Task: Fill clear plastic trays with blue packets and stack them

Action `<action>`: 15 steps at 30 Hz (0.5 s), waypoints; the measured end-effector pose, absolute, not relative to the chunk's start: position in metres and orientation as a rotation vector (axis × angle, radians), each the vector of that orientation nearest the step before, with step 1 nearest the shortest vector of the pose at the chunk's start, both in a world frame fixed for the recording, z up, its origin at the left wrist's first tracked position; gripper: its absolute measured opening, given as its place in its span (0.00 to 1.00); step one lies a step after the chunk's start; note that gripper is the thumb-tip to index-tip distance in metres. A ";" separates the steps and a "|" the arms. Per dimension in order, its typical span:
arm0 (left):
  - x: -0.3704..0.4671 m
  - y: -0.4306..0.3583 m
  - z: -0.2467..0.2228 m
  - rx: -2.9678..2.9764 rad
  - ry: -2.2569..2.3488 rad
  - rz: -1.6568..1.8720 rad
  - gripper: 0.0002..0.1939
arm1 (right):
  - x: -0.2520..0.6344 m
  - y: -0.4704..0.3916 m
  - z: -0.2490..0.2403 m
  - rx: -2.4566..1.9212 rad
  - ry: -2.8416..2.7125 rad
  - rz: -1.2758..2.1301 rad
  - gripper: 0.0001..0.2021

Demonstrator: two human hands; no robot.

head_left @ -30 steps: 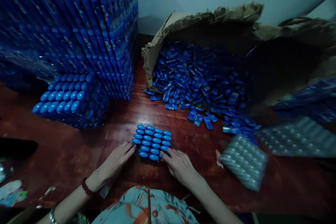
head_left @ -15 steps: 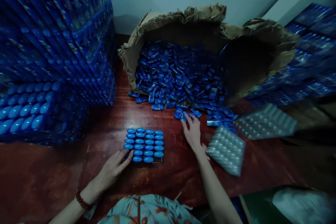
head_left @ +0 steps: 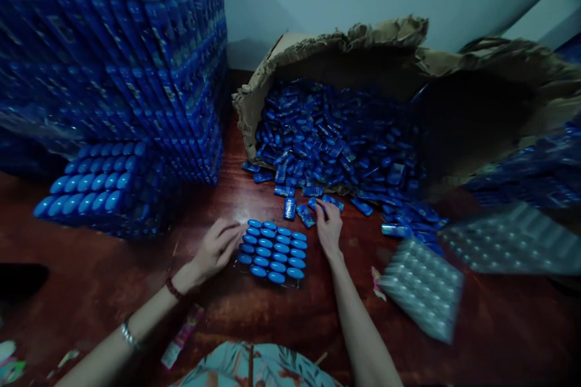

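A clear tray (head_left: 293,284) stands on the table before me, packed with rows of small blue containers (head_left: 279,257) whose glossy oval ends face up. My left hand (head_left: 218,248) is at the tray's upper left corner, fingers together and fingertips touching that edge. Farther right, my right hand (head_left: 329,227) reaches to the loose pieces and pinches one small blue container (head_left: 313,202) lying on the table. Two more labelled containers, one upright in the picture (head_left: 289,208) and one slanted (head_left: 305,216), lie between that hand and the tray.
A torn cardboard box (head_left: 254,97) spills a heap of blue containers (head_left: 318,127) onto the table. Tall stacks of filled packs (head_left: 181,72) rise at left, beside a lower stack (head_left: 91,184). Empty clear trays (head_left: 424,290) lie at right. A pink wrapper (head_left: 181,338) is near my left forearm.
The view has swung left. My left hand has gone from the tray's lower left side to its upper left corner, and the tray sits slightly turned. Some loose containers near my right hand have spread apart.
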State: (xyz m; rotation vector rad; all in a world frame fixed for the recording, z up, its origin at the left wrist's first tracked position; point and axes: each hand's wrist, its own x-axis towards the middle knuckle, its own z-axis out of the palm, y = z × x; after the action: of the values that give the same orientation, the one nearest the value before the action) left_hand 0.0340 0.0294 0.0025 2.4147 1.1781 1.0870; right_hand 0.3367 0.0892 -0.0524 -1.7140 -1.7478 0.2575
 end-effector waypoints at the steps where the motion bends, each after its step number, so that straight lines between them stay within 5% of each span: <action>1: 0.043 0.047 0.009 2.335 1.204 1.070 0.14 | 0.339 0.091 -0.047 -1.745 -1.746 0.267 0.21; 6: 0.115 0.141 0.016 2.400 0.989 0.236 0.11 | 0.328 0.101 -0.023 -1.933 -2.240 0.404 0.19; 11: 0.165 0.182 -0.003 2.377 0.956 0.045 0.23 | 0.326 0.098 -0.016 -1.983 -2.323 0.406 0.21; 15: 0.142 0.185 -0.016 2.305 0.973 0.091 0.22 | 0.351 0.065 -0.020 -2.128 -2.185 0.298 0.18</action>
State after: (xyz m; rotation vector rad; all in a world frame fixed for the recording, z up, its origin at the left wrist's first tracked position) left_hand 0.1420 0.1854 -0.0157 2.3051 0.9732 0.0908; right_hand 0.3515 0.0654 -0.0199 -2.1278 -2.1853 0.2983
